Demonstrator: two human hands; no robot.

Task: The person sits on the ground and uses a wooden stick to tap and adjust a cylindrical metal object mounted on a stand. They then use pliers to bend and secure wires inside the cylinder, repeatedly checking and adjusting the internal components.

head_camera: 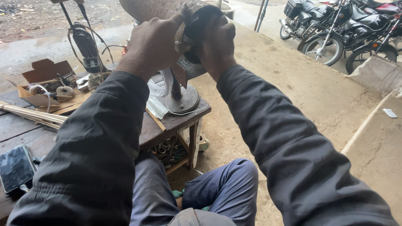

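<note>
While both hands (184, 46) grip it, the dark round part (201, 25) looks worn & dull.

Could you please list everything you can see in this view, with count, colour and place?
Round black part: one, black, held up between both hands at top centre.
Rusty metal cylinder: one, brown, behind the hands at the top edge.
Metal stand with round base: one, grey-brown, on the bench corner.
Worn wooden bench: one, dark brown, left of centre.
Open cardboard box of wire spools: one, tan, on the bench at left.
Thin wooden sticks: a bundle, pale, on the bench's left side.
Flat phone: one, black, lower left.
Parked motorcycles: at least two, black, top right.
Left hand: one, dark sleeve, gripping the part.
Right hand: one, dark sleeve, gripping the part.
</note>
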